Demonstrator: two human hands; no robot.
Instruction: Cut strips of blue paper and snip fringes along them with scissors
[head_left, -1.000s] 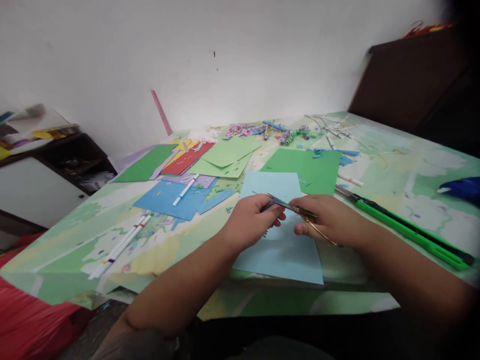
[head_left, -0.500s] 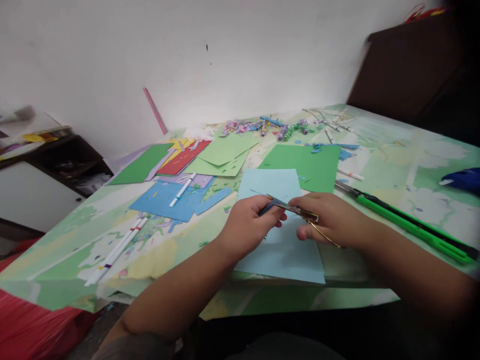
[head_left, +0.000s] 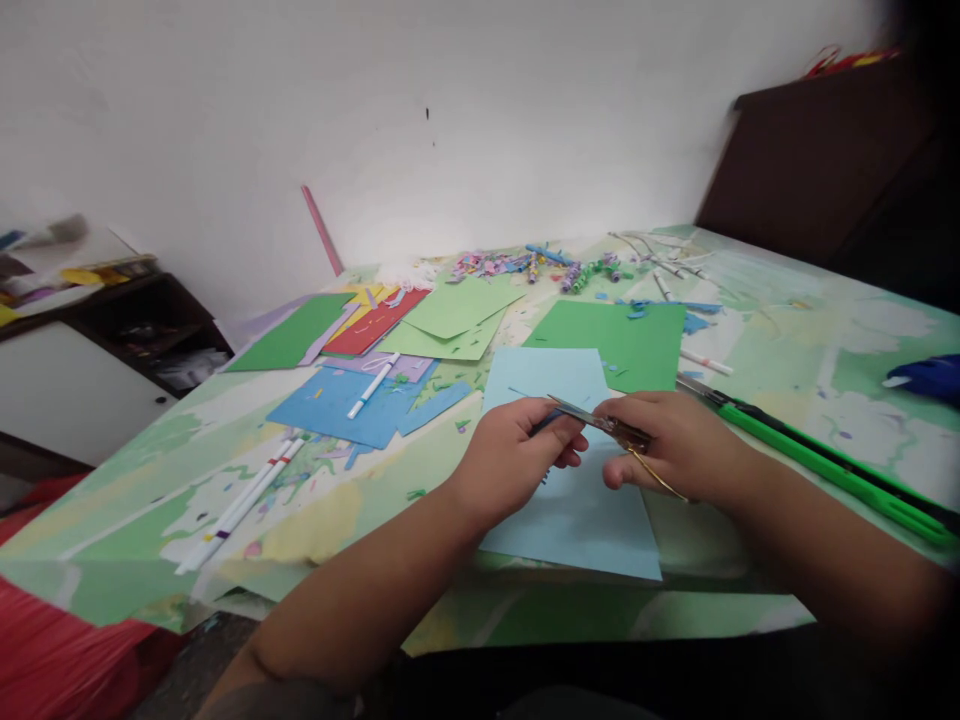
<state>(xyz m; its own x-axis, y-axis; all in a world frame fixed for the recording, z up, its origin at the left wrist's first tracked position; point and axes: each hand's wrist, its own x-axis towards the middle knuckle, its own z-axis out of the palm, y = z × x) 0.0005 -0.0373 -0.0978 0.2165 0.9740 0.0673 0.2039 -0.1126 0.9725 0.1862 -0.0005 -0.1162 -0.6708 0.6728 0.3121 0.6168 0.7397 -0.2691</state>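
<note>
My right hand [head_left: 667, 440] is closed around a pair of scissors [head_left: 611, 424] with gold-coloured handles, its blades pointing left. My left hand [head_left: 517, 450] pinches a small dark blue strip of paper [head_left: 545, 421], most of it covered by the fingers. The scissor blades lie against this strip, by the left fingertips. Both hands are held over a light blue sheet of paper [head_left: 585, 530] at the table's near edge. Small dark bits lie on that sheet under my left hand.
Right of my hands lies a green box cutter [head_left: 832, 465]. Green sheet [head_left: 637, 335], blue sheet [head_left: 337, 405] and red sheet [head_left: 375, 322] spread behind and to the left, among scraps. White paper sticks [head_left: 244, 505] lie at left. A blue object [head_left: 926, 378] sits at far right.
The view has shifted slightly, so the table sits a little lower and further right. Both hands stay together over the light blue sheet, the scissors still at the strip.
</note>
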